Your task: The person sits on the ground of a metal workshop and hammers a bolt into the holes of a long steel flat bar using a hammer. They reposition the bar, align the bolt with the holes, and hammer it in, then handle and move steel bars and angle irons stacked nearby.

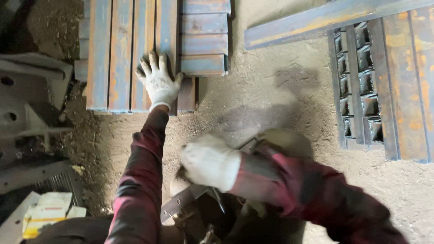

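My left hand, in a white work glove, lies flat with fingers spread on the near ends of long rusty steel bars laid side by side on the dirt floor. My right hand, also in a white glove, is blurred low in the middle. It is closed around something, apparently a metal tool whose flat grey part sticks out below it. What exactly it grips is hidden by the glove and the blur. Both sleeves are dark red.
Short steel sections are stacked right of the long bars. Rusty beams and a slotted steel frame lie at the right, with a long bar above. Grey metal machine parts and a white and yellow package are at the left.
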